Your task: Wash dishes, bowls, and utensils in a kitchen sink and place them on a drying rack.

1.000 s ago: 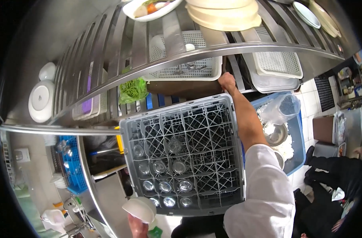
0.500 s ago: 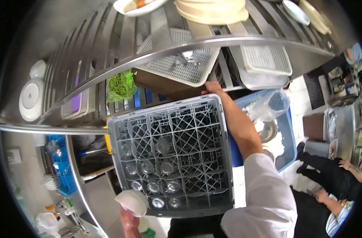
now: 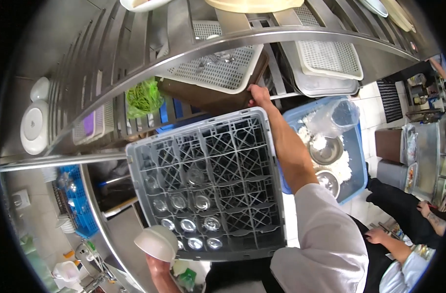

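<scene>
A white bowl (image 3: 157,243) is in my left hand (image 3: 158,267), tilted at the near left corner of a grey glass rack (image 3: 208,178). Several clear glasses (image 3: 187,225) stand in the rack's left and near compartments; its far right compartments show only the lattice floor. My right arm reaches past the rack's right side. The fingers of my right hand (image 3: 259,95) are curled at the near right corner of a brown tray (image 3: 198,100) on the slatted metal shelf. A white perforated basket (image 3: 228,73) holding metal cutlery (image 3: 216,59) sits on that tray.
At the right, a blue tub (image 3: 362,163) holds white rice-like grains, metal bowls (image 3: 326,150) and a clear plastic container (image 3: 337,119). Green beans (image 3: 144,99) in a bag and white plates (image 3: 34,129) are on the left shelving. Other people (image 3: 403,251) are close by at the right.
The view has shifted. More of the brown tray shows along the basket's right side, with my right hand still at its corner. The bowl in my left hand has moved slightly left and up.
</scene>
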Tool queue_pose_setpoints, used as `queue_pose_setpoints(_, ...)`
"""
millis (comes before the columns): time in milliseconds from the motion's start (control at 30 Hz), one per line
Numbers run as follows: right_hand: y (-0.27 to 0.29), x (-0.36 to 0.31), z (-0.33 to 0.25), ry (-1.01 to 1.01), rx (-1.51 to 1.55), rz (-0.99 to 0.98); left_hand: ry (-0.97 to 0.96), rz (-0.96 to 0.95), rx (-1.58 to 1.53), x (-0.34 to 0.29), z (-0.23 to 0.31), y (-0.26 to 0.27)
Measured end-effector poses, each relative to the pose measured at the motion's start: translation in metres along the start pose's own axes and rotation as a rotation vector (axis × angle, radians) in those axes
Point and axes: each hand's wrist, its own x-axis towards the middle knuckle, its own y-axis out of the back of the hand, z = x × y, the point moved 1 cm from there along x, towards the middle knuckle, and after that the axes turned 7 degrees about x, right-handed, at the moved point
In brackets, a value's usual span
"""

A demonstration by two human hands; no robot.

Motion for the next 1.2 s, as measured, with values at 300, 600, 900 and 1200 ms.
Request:
queue_pose_setpoints(300,0.029,-0.040,0.038,0.184,0.176,-0.008,-0.241,-0.249,0.010,0.033,0.030,-0.051)
queue_pose_setpoints(600,0.030,-0.022,0.040,-0.035,0.275,-0.047,-0.126,-0.201,0.071,0.037,0.056,-0.050)
queue_pose_setpoints(900,0.048,0.006,0.037,0.004,0.473,-0.009,-0.173,-0.272,0.021,0.039,0.047,-0.028)
queue_pose_setpoints(1200,0.027,-0.031,0.054,-0.024,0.760,0.056,-0.111,-0.128,0.079,0.044,0.045,-0.039)
